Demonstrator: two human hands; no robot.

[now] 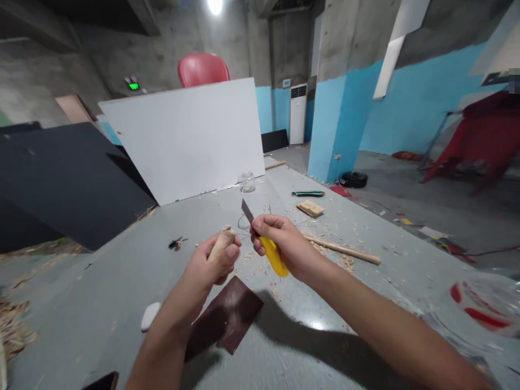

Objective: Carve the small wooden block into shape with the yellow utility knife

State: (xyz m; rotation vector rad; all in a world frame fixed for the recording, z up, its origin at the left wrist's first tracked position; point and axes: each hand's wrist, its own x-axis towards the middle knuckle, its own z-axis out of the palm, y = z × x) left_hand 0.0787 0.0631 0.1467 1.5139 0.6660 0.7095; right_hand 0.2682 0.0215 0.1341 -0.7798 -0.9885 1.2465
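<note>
1. The left hand [215, 260] is closing its fingers around a short wooden piece [222, 242], whose rounded end is pointing up and away from the person.
2. The right hand [280, 241] is clamping on a yellow-handled knife [268, 246]; its blade is rising up-left, with the wooden piece lying just to its left, near the blade but apart from it.
3. Under both hands, a dark sandpaper sheet [227, 319] is lying on the grey surface [122, 281] among wood shavings.
4. Further right, a long wooden stick [345, 251] is lying; beyond it are a small wooden block [311, 208] and a green cutter [309, 193].
</note>
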